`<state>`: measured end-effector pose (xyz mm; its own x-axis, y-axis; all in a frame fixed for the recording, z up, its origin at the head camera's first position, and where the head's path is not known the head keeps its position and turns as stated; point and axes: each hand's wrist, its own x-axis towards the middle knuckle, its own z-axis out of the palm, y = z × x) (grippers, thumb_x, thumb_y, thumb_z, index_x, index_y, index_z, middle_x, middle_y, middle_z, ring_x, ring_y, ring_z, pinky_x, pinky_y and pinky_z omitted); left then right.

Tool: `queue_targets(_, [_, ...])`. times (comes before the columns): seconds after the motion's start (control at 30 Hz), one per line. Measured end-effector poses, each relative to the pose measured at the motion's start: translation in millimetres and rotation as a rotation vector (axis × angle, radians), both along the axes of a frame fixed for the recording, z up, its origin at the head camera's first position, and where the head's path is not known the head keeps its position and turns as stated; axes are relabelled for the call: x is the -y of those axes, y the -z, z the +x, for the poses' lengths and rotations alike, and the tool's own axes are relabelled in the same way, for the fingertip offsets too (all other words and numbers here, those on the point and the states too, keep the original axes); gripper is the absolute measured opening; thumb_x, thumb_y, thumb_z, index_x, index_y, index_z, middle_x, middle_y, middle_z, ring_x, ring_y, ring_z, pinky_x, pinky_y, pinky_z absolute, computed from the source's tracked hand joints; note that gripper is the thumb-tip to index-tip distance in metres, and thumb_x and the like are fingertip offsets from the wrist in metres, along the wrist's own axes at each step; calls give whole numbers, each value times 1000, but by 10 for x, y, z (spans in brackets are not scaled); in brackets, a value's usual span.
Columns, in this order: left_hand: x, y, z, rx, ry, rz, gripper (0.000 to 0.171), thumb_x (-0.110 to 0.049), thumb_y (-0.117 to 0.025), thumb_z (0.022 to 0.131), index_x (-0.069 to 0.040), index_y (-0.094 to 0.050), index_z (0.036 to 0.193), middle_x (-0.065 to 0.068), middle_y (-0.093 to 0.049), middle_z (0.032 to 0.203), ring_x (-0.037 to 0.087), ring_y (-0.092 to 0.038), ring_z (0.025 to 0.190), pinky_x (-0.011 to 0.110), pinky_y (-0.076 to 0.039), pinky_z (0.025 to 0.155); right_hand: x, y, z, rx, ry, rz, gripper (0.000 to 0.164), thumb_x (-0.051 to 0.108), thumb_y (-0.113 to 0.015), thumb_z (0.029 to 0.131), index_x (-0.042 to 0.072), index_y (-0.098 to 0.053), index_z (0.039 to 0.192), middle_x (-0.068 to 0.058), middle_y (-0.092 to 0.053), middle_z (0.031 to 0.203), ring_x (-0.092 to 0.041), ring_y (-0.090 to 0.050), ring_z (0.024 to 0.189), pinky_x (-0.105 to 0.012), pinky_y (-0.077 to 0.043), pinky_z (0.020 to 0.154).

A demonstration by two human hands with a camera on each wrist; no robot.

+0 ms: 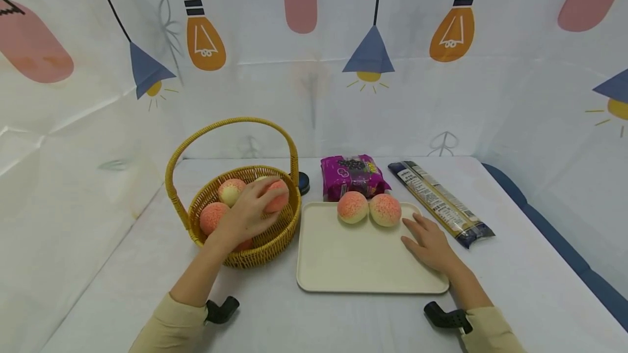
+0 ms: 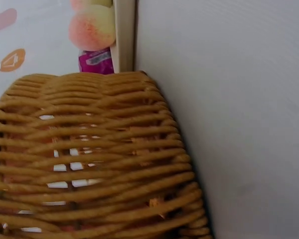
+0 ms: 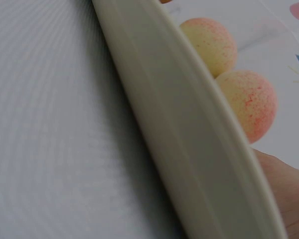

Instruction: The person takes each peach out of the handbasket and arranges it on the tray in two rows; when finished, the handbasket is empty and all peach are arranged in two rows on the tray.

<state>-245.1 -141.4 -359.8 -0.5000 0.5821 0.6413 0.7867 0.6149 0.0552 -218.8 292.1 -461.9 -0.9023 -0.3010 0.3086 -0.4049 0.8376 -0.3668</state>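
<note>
My left hand (image 1: pixel 251 212) reaches into a wicker basket (image 1: pixel 267 255) and grips a pink-and-cream peach (image 1: pixel 278 199) at its right side. Other peaches lie in there, including one at the back (image 1: pixel 229 192) and one at the left (image 1: pixel 212 218); my wrist partly covers another. In the left wrist view, the woven basket wall (image 2: pixel 104 154) hides that hand. Two peaches, one left (image 1: pixel 352 207) and one right (image 1: pixel 385 210), sit side by side at the back of a cream tray (image 1: pixel 358 266). My right hand (image 1: pixel 429 244) rests at the tray's right edge, fingers extended near the right peach.
Behind the tray lies a purple snack packet (image 1: pixel 353 174). A long, flat blue-and-gold packet (image 1: pixel 441 200) slants along the tray's right side. A dark round object (image 1: pixel 303 183) stands between basket and purple packet. The basket's tall handle (image 1: pixel 235 121) arches above its opening.
</note>
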Motion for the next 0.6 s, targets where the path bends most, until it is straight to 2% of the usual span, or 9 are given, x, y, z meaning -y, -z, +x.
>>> queue_targets(0.17, [-92,-90,50,5,16,1,49,-10,-74,69,-14,-58,115,15,-46,128,38,-46,109,49,-43,86,-1,-12,-4,-2,1,0,47,23,-58,89,-2,-50,127,-32,-37,133,-49,-33,120,-63,-25,93])
queue_targets(0.3, [-174,-145,70,-20,39,26,50,-8,-76,67,-12,-58,114,15,-48,126,38,-46,108,49,-42,86,-2,-10,-5,3,5,0,47,23,-57,89,-2,-50,127,-32,-37,133,-49,-33,120,-64,-25,93])
queue_targets(0.43, [-270,-180,96,-51,35,32,51,-8,-79,65,-12,-59,112,15,-50,124,38,-47,106,51,-42,86,2,-2,-1,7,4,0,47,23,-57,89,-3,-50,127,-32,-36,133,-50,-33,119,-64,-25,92])
queue_targets(0.6, [-412,-180,111,-40,32,25,51,-7,-79,65,-14,-59,111,12,-48,125,36,-45,109,44,-49,79,11,0,6,7,4,1,47,23,-58,88,-3,-50,127,-32,-37,133,-50,-33,119,-64,-25,92])
